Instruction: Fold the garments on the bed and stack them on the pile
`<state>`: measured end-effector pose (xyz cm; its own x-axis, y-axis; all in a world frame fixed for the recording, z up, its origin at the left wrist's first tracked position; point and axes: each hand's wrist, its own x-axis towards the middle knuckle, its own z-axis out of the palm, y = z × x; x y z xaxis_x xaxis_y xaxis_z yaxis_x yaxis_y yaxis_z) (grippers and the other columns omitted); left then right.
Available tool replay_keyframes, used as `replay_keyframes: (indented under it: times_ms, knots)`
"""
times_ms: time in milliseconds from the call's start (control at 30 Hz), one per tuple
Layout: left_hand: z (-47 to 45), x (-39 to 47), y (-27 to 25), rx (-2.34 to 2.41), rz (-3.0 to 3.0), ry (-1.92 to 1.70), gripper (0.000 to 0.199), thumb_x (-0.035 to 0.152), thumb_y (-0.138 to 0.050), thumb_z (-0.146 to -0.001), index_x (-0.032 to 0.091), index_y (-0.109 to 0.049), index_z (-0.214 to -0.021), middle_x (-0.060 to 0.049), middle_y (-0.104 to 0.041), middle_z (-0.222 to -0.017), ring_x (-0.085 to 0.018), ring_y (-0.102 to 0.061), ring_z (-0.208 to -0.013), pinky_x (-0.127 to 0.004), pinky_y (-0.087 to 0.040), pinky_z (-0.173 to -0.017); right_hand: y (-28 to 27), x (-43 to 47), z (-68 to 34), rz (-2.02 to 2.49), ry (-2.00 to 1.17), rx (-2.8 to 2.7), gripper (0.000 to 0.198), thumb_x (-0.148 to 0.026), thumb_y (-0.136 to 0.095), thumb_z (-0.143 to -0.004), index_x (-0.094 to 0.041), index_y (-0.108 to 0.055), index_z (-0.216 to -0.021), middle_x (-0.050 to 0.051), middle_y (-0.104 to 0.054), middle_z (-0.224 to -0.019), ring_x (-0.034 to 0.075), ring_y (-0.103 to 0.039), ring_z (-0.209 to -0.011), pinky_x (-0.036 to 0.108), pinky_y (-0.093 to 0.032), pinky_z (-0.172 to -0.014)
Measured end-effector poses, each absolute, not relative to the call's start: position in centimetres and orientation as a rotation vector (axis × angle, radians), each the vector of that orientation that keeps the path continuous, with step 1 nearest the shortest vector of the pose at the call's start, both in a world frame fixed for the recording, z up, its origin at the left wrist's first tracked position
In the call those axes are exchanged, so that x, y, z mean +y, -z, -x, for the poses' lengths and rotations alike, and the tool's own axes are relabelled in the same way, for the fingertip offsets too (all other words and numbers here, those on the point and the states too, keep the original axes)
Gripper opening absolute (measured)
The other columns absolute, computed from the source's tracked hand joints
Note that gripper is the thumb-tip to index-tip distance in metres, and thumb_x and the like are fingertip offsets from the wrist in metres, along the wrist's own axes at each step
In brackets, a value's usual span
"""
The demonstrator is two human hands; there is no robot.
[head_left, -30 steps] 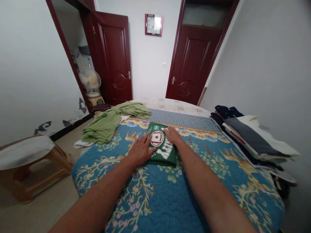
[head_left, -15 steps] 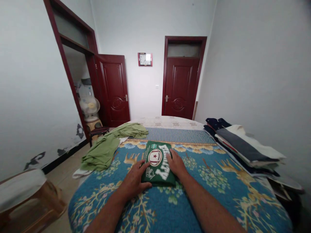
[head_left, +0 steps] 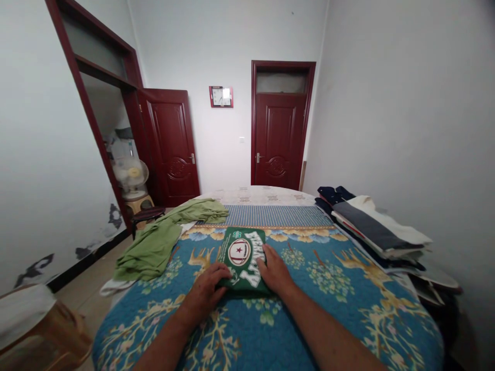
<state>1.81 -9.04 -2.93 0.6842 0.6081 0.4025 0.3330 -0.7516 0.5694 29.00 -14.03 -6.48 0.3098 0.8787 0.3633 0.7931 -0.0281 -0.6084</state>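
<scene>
A dark green T-shirt (head_left: 242,257), folded into a compact rectangle with a white football print and lettering, lies on the blue patterned cloth in front of me. My left hand (head_left: 209,286) grips its near left corner, fingers curled over the top. At the right edge, my right hand (head_left: 275,270) holds the fold, with the thumb on top; part of its fingers is hidden. The lettering is partly covered by my right hand.
A crumpled light green garment (head_left: 150,250) lies on the table's left side. Folded clothes (head_left: 379,226) are stacked at the right edge. A stool (head_left: 42,324) stands at the lower left. Beyond the table are an open red door (head_left: 172,147) and a closed one (head_left: 279,139).
My left hand's fingers have curled in more over the shirt's corner. My right hand stays at the right edge. The whole view has shifted slightly, so the room appears further left.
</scene>
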Motion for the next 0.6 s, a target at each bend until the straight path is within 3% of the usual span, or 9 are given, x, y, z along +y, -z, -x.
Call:
replay_keyframes:
  times_ms: [100, 200, 333, 433, 600]
  knots:
    - [-1.9, -9.4, 2.1, 0.800, -2.382, -0.824, 0.022, 0.024, -0.062, -0.085, 0.027, -0.074, -0.104, -0.008, -0.074, -0.117, -0.027, -0.068, -0.114, -0.044, -0.053, -0.106, 6.4, -14.0, -29.0, 1.824, -0.141, -1.478, 0.064, -0.034, -0.052, -0.099, -0.004, -0.057, -0.155, 0.024, -0.053, -0.160, 0.032, -0.049, -0.153, 0.045, -0.036, -0.129]
    - [-2.1, -9.8, 1.5, 0.921, -2.372, -0.716, 0.012, 0.033, -0.064, -0.086, 0.024, -0.071, -0.091, -0.006, -0.074, -0.098, -0.025, -0.068, -0.097, -0.038, -0.054, -0.091, 6.3, -14.0, -29.0, 1.815, -0.144, -1.457, 0.062, -0.034, -0.052, -0.098, -0.008, -0.059, -0.154, 0.021, -0.055, -0.159, 0.031, -0.050, -0.151, 0.046, -0.037, -0.128]
    - [-2.6, -10.3, 1.1, 1.105, -2.393, -0.649, 0.033, 0.050, -0.058, -0.095, 0.022, -0.067, -0.080, -0.005, -0.071, -0.085, -0.023, -0.065, -0.083, -0.033, -0.046, -0.077, 6.0, -14.0, -29.1, 1.803, -0.125, -1.446, 0.059, -0.035, -0.053, -0.098, -0.014, -0.061, -0.152, 0.017, -0.060, -0.156, 0.030, -0.053, -0.148, 0.045, -0.039, -0.127]
    - [-2.9, -10.2, 0.2, 1.219, -2.439, -0.583, 0.041, 0.051, -0.048, -0.102, 0.022, -0.064, -0.076, -0.005, -0.070, -0.079, -0.022, -0.065, -0.078, -0.032, -0.042, -0.073, 5.7, -13.8, -29.0, 1.821, -0.108, -1.401, 0.058, -0.035, -0.052, -0.098, -0.012, -0.061, -0.151, 0.020, -0.063, -0.151, 0.032, -0.058, -0.143, 0.046, -0.043, -0.123]
    - [-4.6, -8.6, -1.6, 1.391, -2.495, -0.580, 0.036, 0.045, -0.046, -0.104, 0.022, -0.070, -0.090, -0.008, -0.077, -0.089, -0.025, -0.071, -0.086, -0.033, -0.044, -0.075, 4.9, -13.2, -29.0, 1.827, -0.229, -1.289, 0.051, -0.040, -0.056, -0.096, -0.015, -0.068, -0.139, 0.019, -0.073, -0.136, 0.033, -0.070, -0.128, 0.046, -0.052, -0.113]
